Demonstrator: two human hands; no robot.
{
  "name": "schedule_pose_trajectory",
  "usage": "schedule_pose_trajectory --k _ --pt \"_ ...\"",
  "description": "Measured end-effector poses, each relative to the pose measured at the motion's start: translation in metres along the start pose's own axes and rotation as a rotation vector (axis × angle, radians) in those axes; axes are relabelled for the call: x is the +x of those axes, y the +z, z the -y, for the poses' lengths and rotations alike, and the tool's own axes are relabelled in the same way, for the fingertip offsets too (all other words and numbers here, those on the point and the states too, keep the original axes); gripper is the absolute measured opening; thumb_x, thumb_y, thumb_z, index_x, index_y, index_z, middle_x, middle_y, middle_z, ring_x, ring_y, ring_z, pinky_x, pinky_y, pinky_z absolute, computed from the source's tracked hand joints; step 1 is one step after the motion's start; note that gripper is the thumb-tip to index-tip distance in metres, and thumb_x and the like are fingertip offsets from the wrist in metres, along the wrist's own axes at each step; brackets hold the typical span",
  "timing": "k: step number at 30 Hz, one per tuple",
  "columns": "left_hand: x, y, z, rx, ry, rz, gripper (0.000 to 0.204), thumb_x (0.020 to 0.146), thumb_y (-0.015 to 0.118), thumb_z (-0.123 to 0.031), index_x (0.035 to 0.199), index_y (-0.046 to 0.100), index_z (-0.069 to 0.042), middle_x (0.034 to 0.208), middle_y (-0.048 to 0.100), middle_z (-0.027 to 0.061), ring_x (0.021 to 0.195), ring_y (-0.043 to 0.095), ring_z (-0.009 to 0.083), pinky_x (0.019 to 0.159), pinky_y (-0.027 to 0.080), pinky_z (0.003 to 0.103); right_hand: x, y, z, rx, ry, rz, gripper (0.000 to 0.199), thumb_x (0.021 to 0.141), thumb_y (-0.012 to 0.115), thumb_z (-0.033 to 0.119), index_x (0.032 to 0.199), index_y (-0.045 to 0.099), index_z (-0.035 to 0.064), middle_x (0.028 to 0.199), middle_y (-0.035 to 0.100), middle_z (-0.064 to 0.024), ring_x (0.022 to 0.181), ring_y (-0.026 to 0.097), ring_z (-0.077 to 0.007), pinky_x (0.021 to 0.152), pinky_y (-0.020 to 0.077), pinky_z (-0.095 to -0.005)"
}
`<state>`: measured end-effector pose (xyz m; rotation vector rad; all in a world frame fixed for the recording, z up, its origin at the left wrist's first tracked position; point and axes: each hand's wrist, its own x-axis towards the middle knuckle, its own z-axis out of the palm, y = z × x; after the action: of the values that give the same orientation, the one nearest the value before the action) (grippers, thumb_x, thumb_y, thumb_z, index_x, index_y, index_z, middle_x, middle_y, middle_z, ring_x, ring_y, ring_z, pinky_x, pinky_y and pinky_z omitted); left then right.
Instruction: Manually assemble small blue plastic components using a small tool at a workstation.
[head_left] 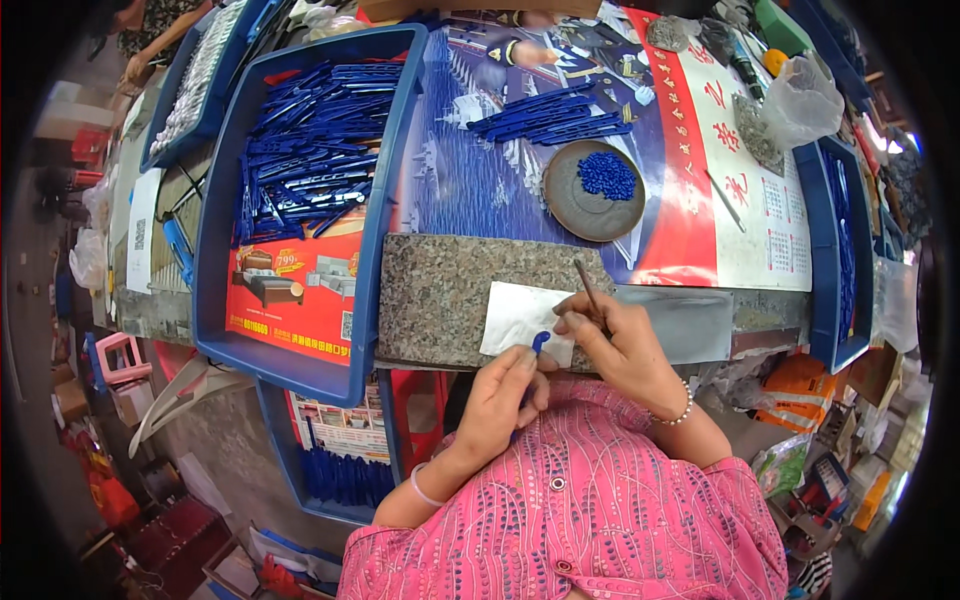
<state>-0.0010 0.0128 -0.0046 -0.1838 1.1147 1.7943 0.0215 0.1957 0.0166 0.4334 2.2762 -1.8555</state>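
Observation:
My left hand (508, 398) is closed round a slim blue plastic piece (541, 341), whose rounded end pokes up past the fingertips; its lower part is hidden in the hand. Just right of it, my right hand (628, 352) pinches a thin dark stick (588, 284) that slants up and away from the fingers. Its lower tip cannot be made out. Both hands are over a white paper sheet (512, 312) lying on a speckled stone slab (440, 290) at the table's near edge.
Beyond the slab stands a round dish (562, 212) of small blue pieces, with a pile of slim blue strips (545, 118) behind it. A large blue tray (385, 230) of similar strips is at left, a smaller tray (285, 465) below. Another blue tray (822, 240) stands right.

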Motion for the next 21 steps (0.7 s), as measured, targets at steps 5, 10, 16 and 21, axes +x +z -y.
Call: schedule_pose_trajectory --k 5,10,16,21 --pt "-0.013 -0.012 0.006 0.037 0.020 0.009 0.031 0.096 0.040 -0.016 0.117 0.052 0.003 0.077 0.059 0.0072 0.052 0.043 0.0058 0.049 0.034 0.017 0.001 0.001 -0.002 -0.263 -0.111 0.045 0.018 0.088 0.054 0.012 0.091 0.058 -0.0058 0.072 0.066 -0.0124 0.064 0.058 -0.0102 0.056 0.0444 -0.0260" --pt "-0.018 -0.013 0.013 0.103 -0.038 0.006 0.030 0.096 0.042 -0.019 0.112 0.055 0.004 0.078 0.063 0.0084 0.051 0.050 0.0072 0.048 0.040 0.018 0.004 -0.004 -0.001 -0.214 -0.072 0.073 0.018 0.088 0.049 0.011 0.088 0.058 -0.0050 0.075 0.066 -0.0128 0.059 0.056 -0.0114 0.055 0.0437 -0.0251" --pt "-0.012 -0.017 0.029 0.080 -0.043 -0.005 0.027 0.095 0.046 -0.019 0.100 0.060 0.003 0.074 0.063 0.0076 0.048 0.050 0.0068 0.045 0.040 0.019 -0.012 -0.015 0.022 -0.376 -0.612 -0.015 0.043 0.095 0.034 0.032 0.089 0.060 -0.0015 0.094 0.065 -0.0146 0.060 0.055 -0.0152 0.053 0.0428 -0.0244" --pt "-0.004 -0.014 0.033 0.014 -0.055 -0.038 0.026 0.095 0.046 -0.017 0.101 0.060 0.003 0.073 0.063 0.0061 0.048 0.050 0.0065 0.045 0.039 0.018 -0.027 0.002 0.024 -0.235 -0.341 0.027 0.050 0.095 0.033 0.042 0.091 0.060 -0.0002 0.097 0.066 -0.0134 0.061 0.057 -0.0141 0.053 0.0451 -0.0241"
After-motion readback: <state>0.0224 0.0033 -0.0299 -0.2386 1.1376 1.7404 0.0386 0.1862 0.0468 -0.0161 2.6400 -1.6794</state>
